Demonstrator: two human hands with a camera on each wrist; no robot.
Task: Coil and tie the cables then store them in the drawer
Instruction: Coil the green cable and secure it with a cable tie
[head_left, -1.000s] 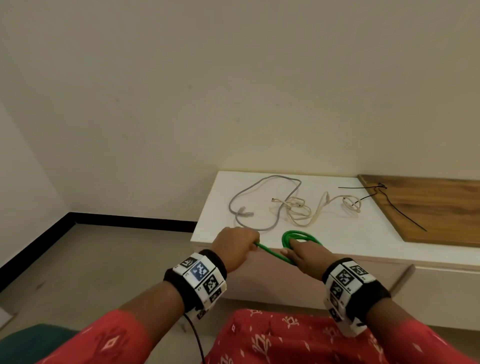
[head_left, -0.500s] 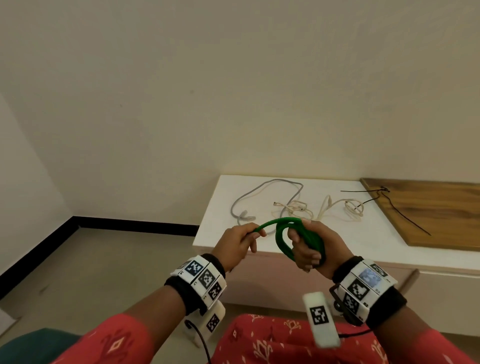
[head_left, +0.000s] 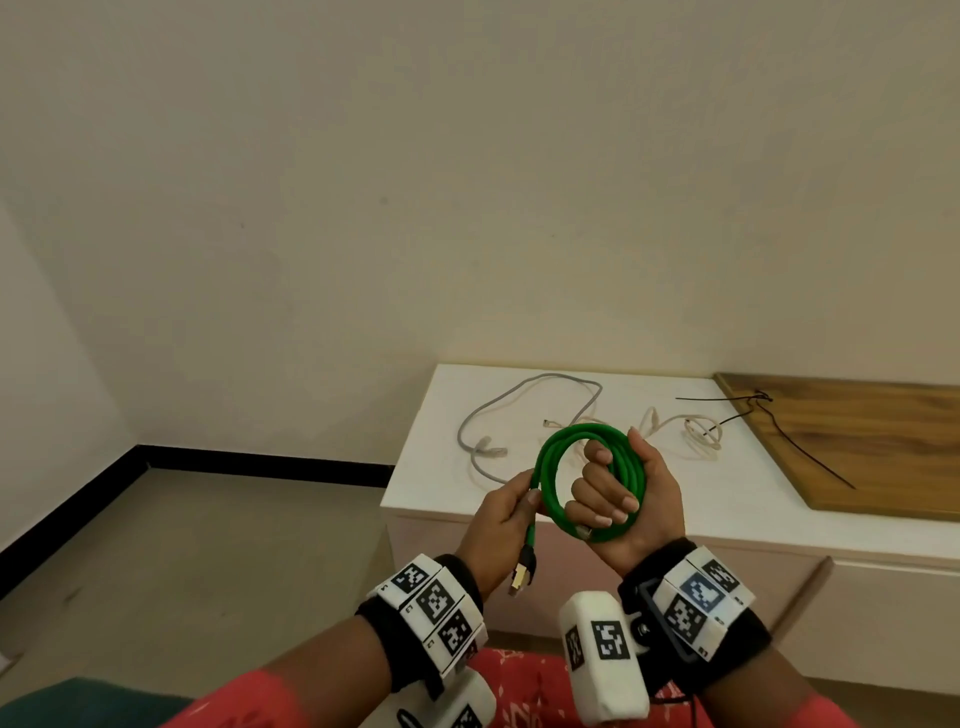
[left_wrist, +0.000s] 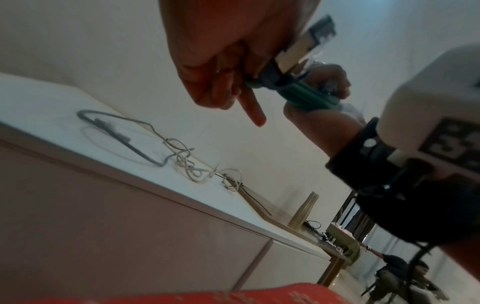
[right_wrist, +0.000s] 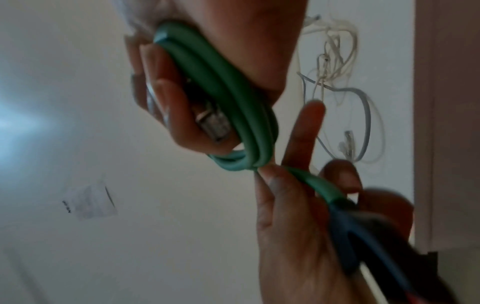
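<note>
A green cable (head_left: 550, 467) is wound into a round coil of several loops, held up in front of the white cabinet (head_left: 779, 519). My right hand (head_left: 618, 493) grips the coil's right side, fingers curled through it, also seen in the right wrist view on the green cable (right_wrist: 221, 86). My left hand (head_left: 511, 512) pinches the cable's free end at the coil's left; the plug (head_left: 522, 574) hangs below it. A grey cable (head_left: 524, 410) and a tangled cream cable (head_left: 696, 431) lie loose on the cabinet top.
A wooden board (head_left: 872, 447) covers the cabinet's right part, with thin black ties (head_left: 753, 402) on its left edge. A drawer front (left_wrist: 130, 236) runs below the top. Bare floor lies to the left, with a red garment (head_left: 519, 691) over my lap.
Both hands rose from the cabinet's front edge. The right hand turned palm up, and the green cable went from a small loop to a full round coil with its end hanging from the left hand.
</note>
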